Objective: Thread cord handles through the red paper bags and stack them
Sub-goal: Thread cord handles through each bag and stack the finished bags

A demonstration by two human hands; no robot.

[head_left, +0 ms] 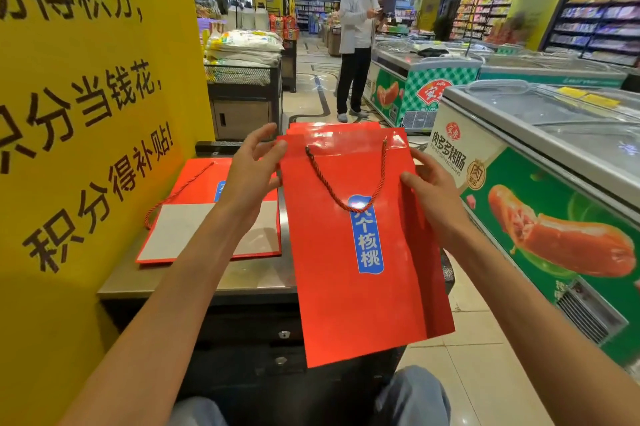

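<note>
I hold a flat red paper bag [360,245] with a blue label upright in front of me. A red twisted cord handle [341,190] hangs in a loop from two holes near its top. My left hand [254,172] touches the bag's upper left edge, thumb in front and fingers spread behind. My right hand [431,195] grips the right edge, thumb on the front. More red sheets [332,127] stick up behind the bag's top. A second red bag [194,214] with a cord lies flat on the steel counter [194,280], left of the held one.
A yellow sign wall [86,113] stands close on the left. Chest freezers [554,155] line the right side. A person [356,44] stands in the aisle ahead. A dark cabinet with drawers [263,349] sits below the counter, and my knees show at the bottom.
</note>
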